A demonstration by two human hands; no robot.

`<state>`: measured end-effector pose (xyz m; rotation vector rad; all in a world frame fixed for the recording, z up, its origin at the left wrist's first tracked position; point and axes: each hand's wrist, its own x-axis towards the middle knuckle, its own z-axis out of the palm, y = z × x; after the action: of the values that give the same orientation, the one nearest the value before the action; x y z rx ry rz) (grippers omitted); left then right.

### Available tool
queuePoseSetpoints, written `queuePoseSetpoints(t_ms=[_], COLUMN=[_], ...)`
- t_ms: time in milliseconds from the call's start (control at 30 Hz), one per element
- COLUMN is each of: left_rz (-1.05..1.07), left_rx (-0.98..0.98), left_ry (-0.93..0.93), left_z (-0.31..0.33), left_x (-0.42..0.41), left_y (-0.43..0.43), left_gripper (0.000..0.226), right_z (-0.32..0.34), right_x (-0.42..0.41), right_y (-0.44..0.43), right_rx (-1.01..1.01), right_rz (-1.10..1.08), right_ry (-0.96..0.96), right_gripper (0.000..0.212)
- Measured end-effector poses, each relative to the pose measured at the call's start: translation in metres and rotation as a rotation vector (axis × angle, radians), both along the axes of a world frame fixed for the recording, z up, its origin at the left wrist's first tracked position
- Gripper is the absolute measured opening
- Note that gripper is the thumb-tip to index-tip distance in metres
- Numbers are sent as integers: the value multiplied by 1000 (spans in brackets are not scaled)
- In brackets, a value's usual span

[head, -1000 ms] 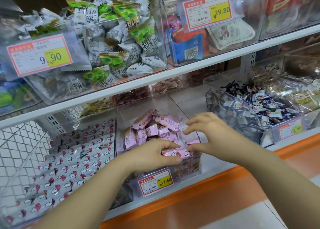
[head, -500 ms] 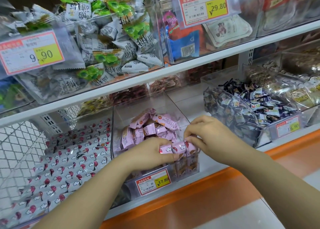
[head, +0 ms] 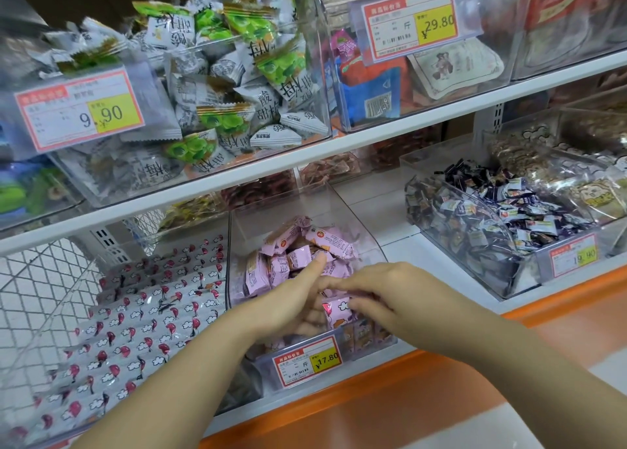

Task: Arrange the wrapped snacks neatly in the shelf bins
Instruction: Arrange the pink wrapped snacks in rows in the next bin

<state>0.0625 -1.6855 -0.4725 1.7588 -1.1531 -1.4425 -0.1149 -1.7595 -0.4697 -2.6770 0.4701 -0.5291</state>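
Upper left of frame: left price tag (head: pixel 79 109) hung before white-green packets (head: pixel 268 106), yellow patch reads "9.90". Packets carry large black characters, "酸甜" legible on one.
Upper right: upper right price tag (head: pixel 412 19), "斤", "¥29.80".
Lower centre: centre price tag (head: pixel 307 360) on pink-snack bin (head: pixel 339 208), "斤", "¥17.80".
Right: right price tag (head: pixel 573 255) on dark-candy bin (head: pixel 502 289), blurred, seemingly "19.90".
Pink snacks (head: pixel 330 245), red box (head: pixel 556 4): lettering unreadable.

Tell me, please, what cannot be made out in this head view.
Front pink snacks: head view, covered by the left hand and right hand.
Either hand's grip: head view, fingers overlap, blurred.
Price tag small print: head view, too small.
Red-labelled bin: head view, cut off by top edge.
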Motion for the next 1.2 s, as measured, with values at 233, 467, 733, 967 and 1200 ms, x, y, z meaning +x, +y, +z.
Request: queuePoseSetpoints(t_ms=[233,467,733,967,1200], left_rz=[100,172,74,109,-55], left_rx=[-116,-329,-209,-373,-283], left_ry=[-180,-1170,-1378,-1322,-1199], left_z=[24,19,4,12,7], left_x=[15,33,35,38,42], left_y=[0,-19,-39,-27,-24], left_gripper=[41,46,44,6,32], right_z=[-6,-8,-7,-7,-6], right_x=[5,6,6,4,5], right_y=[-5,-5,-5,-5,-3], right_rx=[-69,-58,-41,-30,-14], right_rz=[-27,-36,-34,-43,-49], right_ry=[-19,-30,-6,8,-1], right_gripper=[23,24,25,25,24])
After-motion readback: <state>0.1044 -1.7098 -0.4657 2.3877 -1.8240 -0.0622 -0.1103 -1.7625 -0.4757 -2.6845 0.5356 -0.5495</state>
